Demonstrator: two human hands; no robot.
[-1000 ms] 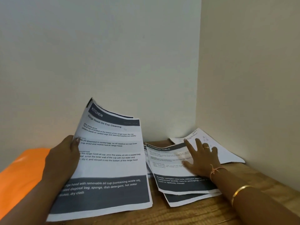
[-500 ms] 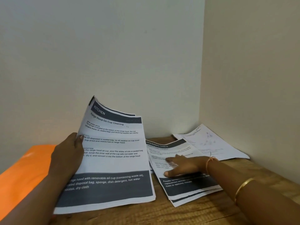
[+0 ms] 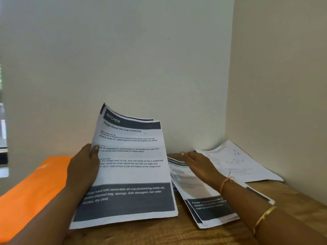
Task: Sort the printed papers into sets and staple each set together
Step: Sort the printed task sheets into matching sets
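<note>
The left hand's (image 3: 83,167) thumb (image 3: 94,151) presses on the front of a stack of white printed papers headed "KITCHEN" (image 3: 131,167). The other fingers are hidden behind it, clamping its left edge. The stack stands tilted up over the brown wooden table (image 3: 292,200). The right hand (image 3: 200,166) lies flat, its fingers (image 3: 188,154) straight and close together, on a loose pile of white sheets with dark bands (image 3: 205,197) on the table just right of the stack. More white sheets (image 3: 237,163) lie in the wall corner. A flat orange sheet (image 3: 31,191) lies at the left.
</note>
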